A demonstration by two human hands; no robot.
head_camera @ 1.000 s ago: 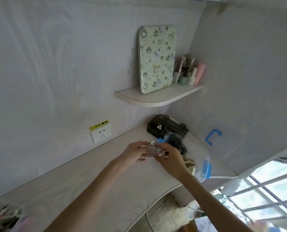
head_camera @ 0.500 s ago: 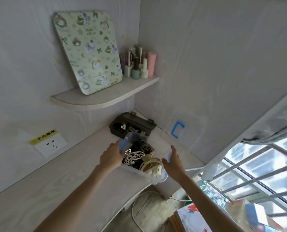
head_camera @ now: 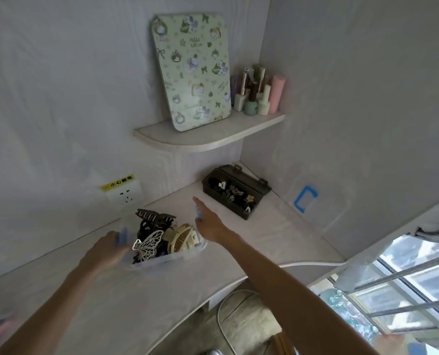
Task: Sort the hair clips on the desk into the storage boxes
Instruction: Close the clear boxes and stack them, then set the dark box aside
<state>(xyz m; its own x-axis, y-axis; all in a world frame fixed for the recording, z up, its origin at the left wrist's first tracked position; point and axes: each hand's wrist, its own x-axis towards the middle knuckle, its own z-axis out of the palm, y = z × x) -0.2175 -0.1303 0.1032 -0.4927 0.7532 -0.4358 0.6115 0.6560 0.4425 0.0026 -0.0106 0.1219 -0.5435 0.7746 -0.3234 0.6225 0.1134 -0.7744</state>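
Hair clips packed into the clear storage box on the desk, a hand at each end of it.

Large claw clips and a white butterfly clip fill this box; small clips sit in the dark box by the corner, and no loose clips show on the desk, so the sorting looks nearly finished. The left hand grips the blue handle at the box's left end; the right hand touches the right end with fingers straight. Half a second ago the box sat nearer the dark box; it now lies further left.
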